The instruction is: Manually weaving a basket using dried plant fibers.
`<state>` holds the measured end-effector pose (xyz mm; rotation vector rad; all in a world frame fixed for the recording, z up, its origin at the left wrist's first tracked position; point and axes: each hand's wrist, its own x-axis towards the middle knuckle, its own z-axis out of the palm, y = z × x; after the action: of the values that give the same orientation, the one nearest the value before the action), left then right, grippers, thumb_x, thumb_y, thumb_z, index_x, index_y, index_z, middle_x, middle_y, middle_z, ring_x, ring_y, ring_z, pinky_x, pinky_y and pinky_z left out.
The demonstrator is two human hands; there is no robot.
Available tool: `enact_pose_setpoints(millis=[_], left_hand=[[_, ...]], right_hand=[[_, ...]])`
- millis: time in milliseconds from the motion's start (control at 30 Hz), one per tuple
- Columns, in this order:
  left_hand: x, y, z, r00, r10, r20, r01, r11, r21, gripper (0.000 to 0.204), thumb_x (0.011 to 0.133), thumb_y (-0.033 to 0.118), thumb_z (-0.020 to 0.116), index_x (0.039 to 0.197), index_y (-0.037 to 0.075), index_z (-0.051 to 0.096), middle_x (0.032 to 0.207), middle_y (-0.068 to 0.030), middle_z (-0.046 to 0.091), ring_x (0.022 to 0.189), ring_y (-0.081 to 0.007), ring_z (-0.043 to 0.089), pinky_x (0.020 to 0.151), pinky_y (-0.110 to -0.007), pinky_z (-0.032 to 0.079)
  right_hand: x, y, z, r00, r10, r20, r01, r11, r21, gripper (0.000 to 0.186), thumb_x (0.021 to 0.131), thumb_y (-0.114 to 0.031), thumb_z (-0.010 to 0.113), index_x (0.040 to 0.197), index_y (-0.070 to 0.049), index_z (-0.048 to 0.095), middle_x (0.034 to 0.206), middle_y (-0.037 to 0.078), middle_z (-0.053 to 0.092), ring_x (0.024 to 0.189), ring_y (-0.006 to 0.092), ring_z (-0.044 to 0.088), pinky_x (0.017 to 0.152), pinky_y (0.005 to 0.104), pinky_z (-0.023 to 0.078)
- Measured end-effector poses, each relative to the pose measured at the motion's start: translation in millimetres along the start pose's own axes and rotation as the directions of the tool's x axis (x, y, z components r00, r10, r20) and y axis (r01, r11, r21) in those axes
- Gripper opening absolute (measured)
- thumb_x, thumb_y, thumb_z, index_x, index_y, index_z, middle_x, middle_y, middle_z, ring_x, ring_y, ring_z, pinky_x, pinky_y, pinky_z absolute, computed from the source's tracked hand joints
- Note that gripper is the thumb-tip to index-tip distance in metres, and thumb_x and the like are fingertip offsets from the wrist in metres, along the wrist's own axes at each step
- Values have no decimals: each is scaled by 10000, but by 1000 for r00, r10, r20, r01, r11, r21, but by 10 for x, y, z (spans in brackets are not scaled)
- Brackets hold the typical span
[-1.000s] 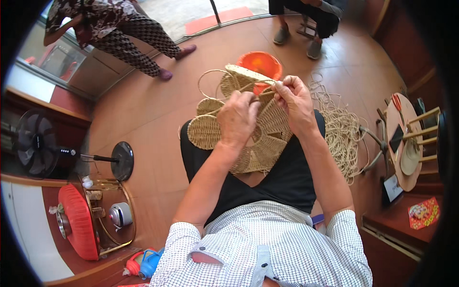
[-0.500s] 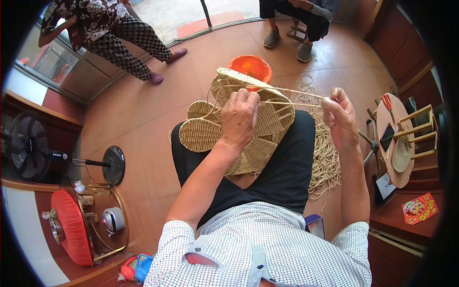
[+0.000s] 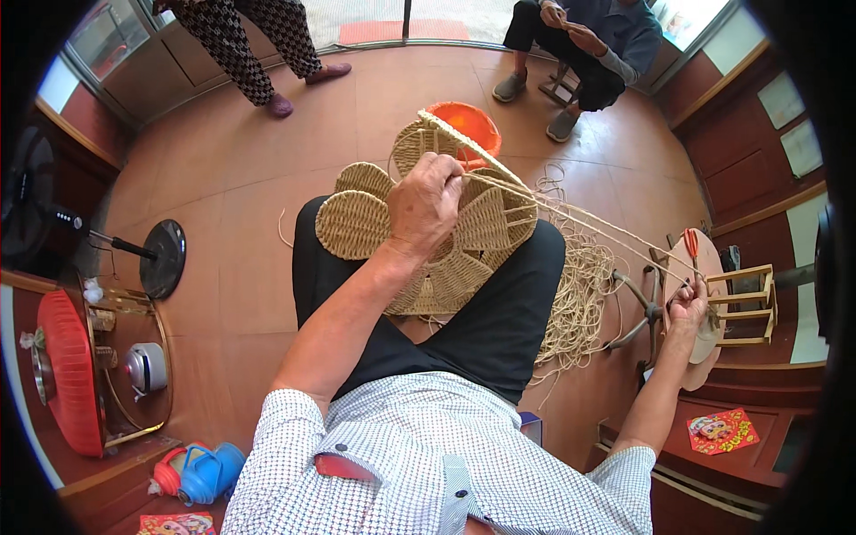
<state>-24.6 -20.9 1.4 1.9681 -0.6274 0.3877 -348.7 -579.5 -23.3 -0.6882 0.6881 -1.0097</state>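
A petal-shaped woven straw piece (image 3: 355,225) lies across my lap, its wavy edge built of several rounded lobes. My left hand (image 3: 426,203) is closed over its upper middle, gripping it, with the fingertips partly hidden. From beside those fingers, two strands of straw cord (image 3: 593,223) stretch taut to the right. Far out on that side, my right hand (image 3: 687,305) pinches the cord's other end, arm extended, in front of a round board. The upper rim of the piece stands tilted, with bare strands showing in gaps.
Loose straw cord (image 3: 578,303) is heaped on the floor right of my knee. An orange basin (image 3: 473,132) stands beyond the piece. Red-handled scissors (image 3: 691,242) lie on the round board (image 3: 704,370). A fan base (image 3: 162,259) is at left; two people are ahead, one seated.
My right hand has swung outward to the right and lower, drawing the cord strands out much longer. My left hand still grips the piece. The whole view has shifted somewhat.
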Motion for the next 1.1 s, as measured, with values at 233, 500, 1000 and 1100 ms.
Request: enact_pose_setpoints(millis=[233, 500, 1000, 1100], left_hand=[[-22, -57, -85, 993, -94, -69, 95, 995, 19, 109, 960, 113, 784, 972, 11, 746, 884, -112, 726, 778, -255, 718, 727, -404, 567], [32, -35, -15, 992, -103, -70, 107, 993, 56, 108, 953, 141, 785, 963, 38, 756, 918, -106, 749, 800, -279, 737, 740, -419, 578], [125, -26, 82, 1000, 4, 10, -7, 951, 309, 156, 966, 240, 788, 932, 99, 731, 927, -81, 755, 844, -330, 754, 736, -482, 578], [156, -1, 72, 999, -33, 36, 21, 954, 299, 158, 964, 236, 777, 926, 88, 738, 889, -105, 774, 846, -349, 763, 745, -492, 581]], right_hand=[[134, 933, 75, 976, -21, -216, 24, 1000, 11, 141, 1071, -203, 735, 1028, -82, 675, 795, 17, 676, 582, 123, 572, 491, 197, 461], [909, -104, -1607, 982, -75, -175, 54, 991, -118, 178, 1104, -191, 685, 1064, -20, 659, 846, 70, 699, 645, 141, 650, 542, 210, 534], [-2334, 1591, 1879, 679, 473, 562, 234, 586, -776, 262, 1045, -278, 751, 1157, -48, 804, 1006, -4, 748, 910, 91, 686, 796, 265, 545], [-2603, 1942, 2215, 603, 423, 676, 276, 685, -674, 290, 1043, -192, 748, 1263, -6, 777, 1011, 16, 753, 867, 80, 672, 763, 251, 552]])
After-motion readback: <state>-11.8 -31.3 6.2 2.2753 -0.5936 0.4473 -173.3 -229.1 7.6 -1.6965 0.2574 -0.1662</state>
